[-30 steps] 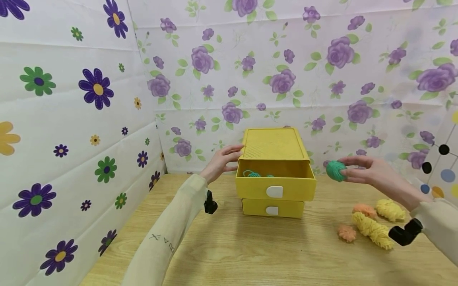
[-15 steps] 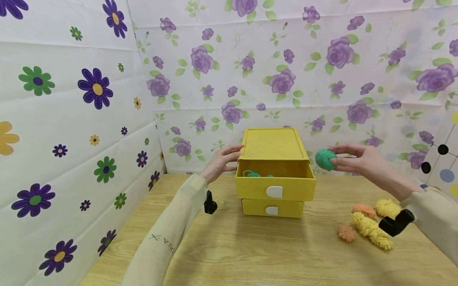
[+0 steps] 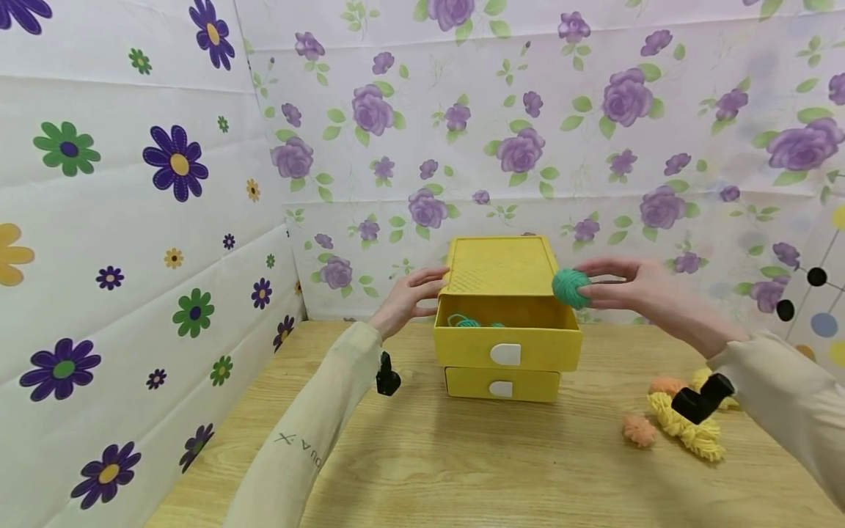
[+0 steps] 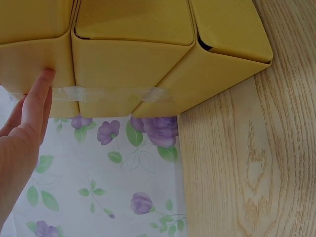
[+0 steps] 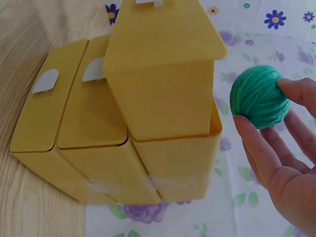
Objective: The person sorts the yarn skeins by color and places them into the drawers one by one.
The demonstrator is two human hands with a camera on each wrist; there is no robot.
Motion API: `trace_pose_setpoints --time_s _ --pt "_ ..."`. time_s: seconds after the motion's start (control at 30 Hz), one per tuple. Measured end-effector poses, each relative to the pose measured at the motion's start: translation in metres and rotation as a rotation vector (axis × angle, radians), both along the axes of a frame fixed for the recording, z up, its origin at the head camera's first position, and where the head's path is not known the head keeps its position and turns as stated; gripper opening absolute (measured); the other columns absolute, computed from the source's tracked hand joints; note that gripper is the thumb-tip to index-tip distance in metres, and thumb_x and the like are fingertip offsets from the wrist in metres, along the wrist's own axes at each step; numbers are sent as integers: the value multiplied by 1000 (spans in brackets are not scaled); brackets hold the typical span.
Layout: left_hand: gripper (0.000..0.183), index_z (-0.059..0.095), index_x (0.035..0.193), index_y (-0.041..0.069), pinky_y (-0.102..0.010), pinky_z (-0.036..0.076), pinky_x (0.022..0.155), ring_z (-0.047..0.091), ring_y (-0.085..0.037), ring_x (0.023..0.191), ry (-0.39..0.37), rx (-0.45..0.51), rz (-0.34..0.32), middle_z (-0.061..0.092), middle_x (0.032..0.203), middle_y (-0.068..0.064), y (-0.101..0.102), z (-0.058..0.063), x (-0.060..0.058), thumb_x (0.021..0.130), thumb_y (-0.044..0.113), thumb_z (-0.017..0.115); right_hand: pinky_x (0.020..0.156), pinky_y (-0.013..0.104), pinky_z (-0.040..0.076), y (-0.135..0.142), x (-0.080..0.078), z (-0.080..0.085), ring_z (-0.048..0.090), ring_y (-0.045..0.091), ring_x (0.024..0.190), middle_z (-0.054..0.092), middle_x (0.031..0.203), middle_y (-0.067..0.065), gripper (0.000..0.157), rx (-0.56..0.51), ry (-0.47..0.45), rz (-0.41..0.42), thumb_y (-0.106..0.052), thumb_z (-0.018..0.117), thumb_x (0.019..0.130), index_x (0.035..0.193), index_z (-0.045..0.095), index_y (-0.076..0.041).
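Note:
My right hand point(image 3: 630, 284) pinches a ball of teal-green yarn point(image 3: 569, 288) between thumb and fingers, at the right edge of the yellow drawer box point(image 3: 503, 265). In the right wrist view the yarn ball point(image 5: 257, 97) is held beside the pulled-out top drawer point(image 5: 163, 106). Teal yarn point(image 3: 465, 321) shows inside that drawer, partly hidden by its front. My left hand point(image 3: 411, 299) rests against the box's left side. Extended fingers point(image 4: 37, 101) touch the side panel in the left wrist view.
On the wooden table point(image 3: 495, 462) at the right lie yellow yarn skeins point(image 3: 686, 427) and orange yarn pieces point(image 3: 638, 430), some behind my right sleeve point(image 3: 779, 403). Lower drawers point(image 3: 462, 383) with white tabs are closed. Flowered sheets point(image 3: 396, 147) stand behind and to the left.
My right hand has carried the green yarn ball leftward and slightly up, from beside the box to its right edge. My left hand has stayed on the box.

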State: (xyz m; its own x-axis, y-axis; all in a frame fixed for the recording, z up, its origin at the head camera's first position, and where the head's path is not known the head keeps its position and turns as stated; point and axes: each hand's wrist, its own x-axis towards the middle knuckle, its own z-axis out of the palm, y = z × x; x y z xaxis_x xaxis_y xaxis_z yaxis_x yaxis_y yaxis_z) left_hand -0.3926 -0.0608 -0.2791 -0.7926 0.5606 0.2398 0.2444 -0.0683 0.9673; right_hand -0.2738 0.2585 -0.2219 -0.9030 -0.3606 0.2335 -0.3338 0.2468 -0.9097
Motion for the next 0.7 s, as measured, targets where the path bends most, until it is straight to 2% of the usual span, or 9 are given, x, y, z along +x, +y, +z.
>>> trace_pose_setpoints --time_s 0.3,0.7 --pt "38 35 110 15 -36 35 64 40 -17 88 -8 4 9 34 107 0 -1 -2 -2 74 22 43 64 34 35 -24 -1 3 43 22 82 42 98 12 35 8 64 59 -11 52 68 101 43 -6" --pt "39 34 111 14 -35 35 64 40 -16 88 0 6 2 34 107 1 0 -2 -4 74 23 43 64 36 35 -35 -1 4 41 20 85 41 99 10 33 37 28 71 -12 52 68 100 44 -8"
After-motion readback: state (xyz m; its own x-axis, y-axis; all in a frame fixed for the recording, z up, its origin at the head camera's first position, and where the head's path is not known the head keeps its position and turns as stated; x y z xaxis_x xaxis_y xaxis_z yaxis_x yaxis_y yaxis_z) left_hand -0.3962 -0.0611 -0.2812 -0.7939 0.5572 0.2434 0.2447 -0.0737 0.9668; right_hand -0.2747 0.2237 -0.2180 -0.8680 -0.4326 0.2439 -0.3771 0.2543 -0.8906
